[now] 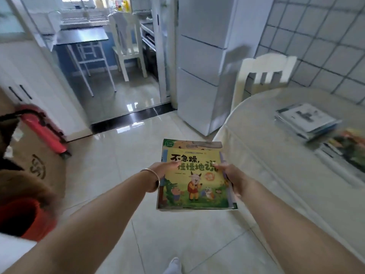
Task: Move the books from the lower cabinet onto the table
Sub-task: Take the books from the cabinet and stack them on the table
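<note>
Stack of picture books point(194, 176), yellow-green cartoon cover on top, held flat at centre above the tiled floor point(110, 175); left hand point(163, 169) grips its left edge, right hand point(230, 173) its right edge, thumbs on the cover. Round table point(256, 155) at 3 o'clock bearing blurred book piles point(308, 119). White chair point(264, 74) at 1 o'clock. Refrigerator point(205, 66) at 12 o'clock. Red case point(45, 129) at 9 o'clock.

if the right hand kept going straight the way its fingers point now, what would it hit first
The right hand points forward and slightly left, gripping the stack of picture books. Beyond them, probably the white fridge, though depth is unclear.
</note>
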